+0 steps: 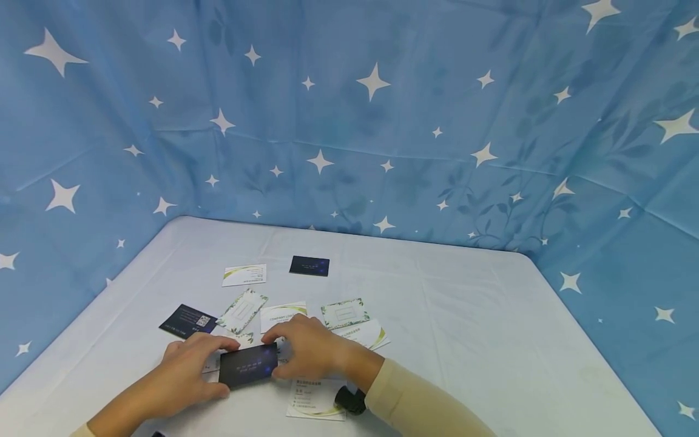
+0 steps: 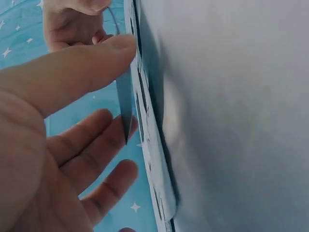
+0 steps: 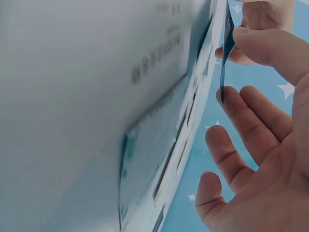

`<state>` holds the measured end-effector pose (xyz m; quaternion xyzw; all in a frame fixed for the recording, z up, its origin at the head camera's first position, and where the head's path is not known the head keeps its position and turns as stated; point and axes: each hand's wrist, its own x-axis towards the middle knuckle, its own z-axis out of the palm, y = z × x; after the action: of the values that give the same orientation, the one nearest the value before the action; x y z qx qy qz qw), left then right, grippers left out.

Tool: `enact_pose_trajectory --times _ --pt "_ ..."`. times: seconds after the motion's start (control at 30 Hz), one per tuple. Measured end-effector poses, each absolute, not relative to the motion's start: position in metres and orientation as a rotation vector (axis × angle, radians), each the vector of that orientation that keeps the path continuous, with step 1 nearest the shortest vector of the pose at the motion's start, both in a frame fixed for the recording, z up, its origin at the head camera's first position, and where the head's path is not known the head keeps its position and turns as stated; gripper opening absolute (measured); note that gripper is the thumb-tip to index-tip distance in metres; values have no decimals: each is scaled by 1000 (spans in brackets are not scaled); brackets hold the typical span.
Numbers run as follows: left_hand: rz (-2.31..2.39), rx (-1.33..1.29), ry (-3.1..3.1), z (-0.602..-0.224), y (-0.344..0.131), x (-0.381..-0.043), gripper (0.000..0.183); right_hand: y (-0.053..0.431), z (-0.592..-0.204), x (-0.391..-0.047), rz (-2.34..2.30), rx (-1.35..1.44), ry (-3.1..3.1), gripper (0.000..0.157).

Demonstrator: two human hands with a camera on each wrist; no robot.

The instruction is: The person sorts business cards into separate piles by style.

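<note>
A dark business card [image 1: 248,365] with small blue lights and pale print is held between both hands near the front of the table, just above other cards. My left hand [image 1: 188,373] grips its left end, thumb at the near corner and fingers at the far edge. The right end is pinched by my right hand [image 1: 308,349], thumb near and index finger at the far side. From the right wrist view the dark card [image 3: 223,67] appears edge-on, off the white surface, between thumb and fingers. Cards directly beneath the hands are partly hidden.
Around the hands lie a dark card with a QR code [image 1: 185,320], leaf-bordered cards [image 1: 242,311], a company-logo card [image 1: 281,314] and a white card [image 1: 314,400]. Farther back are another dark card [image 1: 309,266] and a white card [image 1: 244,275]. A blue starred curtain [image 1: 349,121] surrounds the table.
</note>
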<state>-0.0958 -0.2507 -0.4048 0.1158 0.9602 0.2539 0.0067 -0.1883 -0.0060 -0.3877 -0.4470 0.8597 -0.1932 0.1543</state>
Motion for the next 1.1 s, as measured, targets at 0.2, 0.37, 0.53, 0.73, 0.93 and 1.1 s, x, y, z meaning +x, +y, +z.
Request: enact_pose_trajectory --times 0.2,0.37,0.53,0.73,0.93,1.1 --pt "900 326 3042 -396 -251 -103 57 1 -385 -195 -677 -1192 2497 53" --pt "1011 301 3046 -386 -249 -115 58 8 -380 -203 -812 -1092 2524 52" --pt "1071 342 3039 -380 -245 -136 57 17 -377 -215 -922 -1028 2548 51" --pt "1093 404 2971 -375 -240 -175 54 26 -379 -234 -1021 -959 2606 52" --pt "1124 490 2895 -375 -231 -218 54 35 -378 -261 -1064 -910 2642 50" --pt "1106 470 2845 -375 -221 -250 55 42 -376 -284 -1081 -847 2663 49"
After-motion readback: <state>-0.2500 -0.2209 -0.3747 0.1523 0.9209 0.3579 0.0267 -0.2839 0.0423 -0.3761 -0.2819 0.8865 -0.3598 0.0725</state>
